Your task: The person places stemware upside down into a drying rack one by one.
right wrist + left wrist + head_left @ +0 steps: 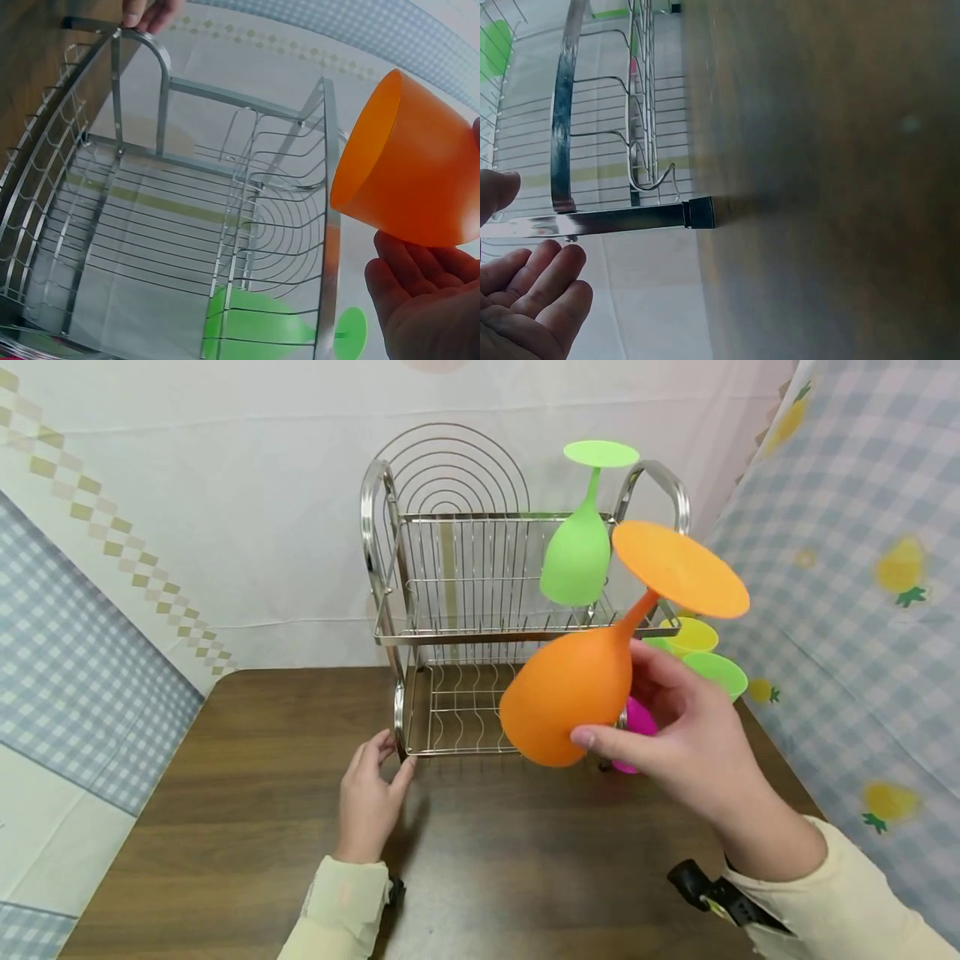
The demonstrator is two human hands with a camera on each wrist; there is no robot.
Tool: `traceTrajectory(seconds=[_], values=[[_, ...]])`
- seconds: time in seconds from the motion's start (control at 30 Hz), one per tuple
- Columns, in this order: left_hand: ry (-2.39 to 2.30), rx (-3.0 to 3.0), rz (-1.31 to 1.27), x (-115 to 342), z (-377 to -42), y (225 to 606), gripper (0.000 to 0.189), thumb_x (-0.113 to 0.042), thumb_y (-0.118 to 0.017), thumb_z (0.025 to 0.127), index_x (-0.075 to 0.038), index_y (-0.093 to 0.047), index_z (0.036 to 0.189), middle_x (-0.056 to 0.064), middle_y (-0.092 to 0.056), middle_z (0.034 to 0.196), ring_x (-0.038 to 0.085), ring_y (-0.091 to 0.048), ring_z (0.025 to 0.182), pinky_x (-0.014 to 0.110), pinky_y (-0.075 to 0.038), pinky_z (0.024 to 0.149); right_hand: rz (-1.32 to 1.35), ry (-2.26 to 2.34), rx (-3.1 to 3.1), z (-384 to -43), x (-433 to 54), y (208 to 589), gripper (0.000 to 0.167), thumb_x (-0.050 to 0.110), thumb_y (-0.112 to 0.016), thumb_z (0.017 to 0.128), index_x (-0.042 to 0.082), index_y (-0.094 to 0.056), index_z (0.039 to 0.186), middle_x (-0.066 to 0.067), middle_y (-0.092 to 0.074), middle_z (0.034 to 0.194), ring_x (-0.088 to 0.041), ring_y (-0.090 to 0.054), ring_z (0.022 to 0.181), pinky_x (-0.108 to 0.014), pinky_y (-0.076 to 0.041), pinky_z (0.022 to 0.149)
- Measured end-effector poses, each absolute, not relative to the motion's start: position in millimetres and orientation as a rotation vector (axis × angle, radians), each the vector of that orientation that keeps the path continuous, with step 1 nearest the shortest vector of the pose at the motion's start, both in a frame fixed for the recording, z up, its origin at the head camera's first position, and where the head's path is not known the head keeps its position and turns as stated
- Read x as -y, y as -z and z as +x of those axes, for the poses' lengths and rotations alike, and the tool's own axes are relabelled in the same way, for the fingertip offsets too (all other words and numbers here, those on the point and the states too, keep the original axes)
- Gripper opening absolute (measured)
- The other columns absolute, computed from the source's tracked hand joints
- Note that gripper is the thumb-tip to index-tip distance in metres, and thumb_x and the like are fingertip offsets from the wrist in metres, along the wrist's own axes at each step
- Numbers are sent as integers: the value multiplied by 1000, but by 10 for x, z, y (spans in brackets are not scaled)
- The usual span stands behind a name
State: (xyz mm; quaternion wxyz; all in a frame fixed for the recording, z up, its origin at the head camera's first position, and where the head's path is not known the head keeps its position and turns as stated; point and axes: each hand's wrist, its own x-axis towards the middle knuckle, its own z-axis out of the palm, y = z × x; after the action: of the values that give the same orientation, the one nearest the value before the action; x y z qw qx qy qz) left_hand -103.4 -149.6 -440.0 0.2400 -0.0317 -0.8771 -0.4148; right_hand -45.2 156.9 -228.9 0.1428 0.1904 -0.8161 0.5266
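Observation:
In the head view my right hand grips an orange plastic goblet by its bowl, thumb in front. The goblet is tilted, its round foot up to the right and its mouth downward, in front of the right side of a two-tier metal dish rack. The right wrist view looks partly into the goblet's bowl. At the rack's front left leg is my left hand, its thumb and fingers on either side of the metal frame. A green goblet stands upside down on the upper tier.
A yellow cup and a green cup sit at the rack's right side, with a magenta piece lower down. The rack stands on a brown wooden table. Patterned cloth hangs along the right side.

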Motion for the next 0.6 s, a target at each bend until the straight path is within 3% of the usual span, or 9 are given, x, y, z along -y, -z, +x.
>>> traceTrajectory(seconds=[0.3, 0.6], values=[[1163, 2397, -54, 1494, -1172, 4400, 32, -13, -75, 92, 2, -67, 119, 18, -71, 111, 30, -73, 97, 37, -62, 83, 595, -1500, 2331, -686, -1481, 2040, 63, 5, -85, 79, 6, -59, 136, -7, -67, 120, -21, -67, 102, -23, -57, 89], [1090, 2405, -74, 1495, -1242, 4426, 20, -14, -75, 92, -2, -71, 108, 12, -74, 102, 25, -74, 89, 36, -63, 77, 468, -1607, 2277, -1035, -1383, 1817, 57, 15, -85, 82, 8, -62, 133, -10, -66, 121, -22, -66, 106, -25, -58, 88]])
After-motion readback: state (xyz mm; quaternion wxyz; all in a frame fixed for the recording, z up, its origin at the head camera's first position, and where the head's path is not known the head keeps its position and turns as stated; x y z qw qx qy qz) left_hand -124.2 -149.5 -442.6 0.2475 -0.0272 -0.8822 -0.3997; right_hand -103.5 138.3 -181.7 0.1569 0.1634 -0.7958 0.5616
